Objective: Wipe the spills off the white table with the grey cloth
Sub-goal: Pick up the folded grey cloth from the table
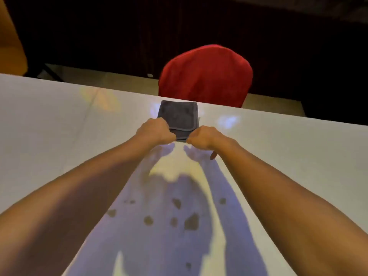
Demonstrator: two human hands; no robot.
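A folded grey cloth (178,117) lies flat on the white table (288,148) close to its far edge. My left hand (154,131) pinches the cloth's near left corner. My right hand (205,137) pinches the near right corner, with one finger pointing down toward the table. Both arms reach forward over the table. Several brownish spills (192,222) dot the table nearer to me, between my forearms, with one more (188,265) at the bottom edge of the view.
A chair with a red cover (205,76) stands just beyond the table's far edge, behind the cloth. Dark curtains and floor lie past it. Shadows of my arms and head fall across the table's middle.
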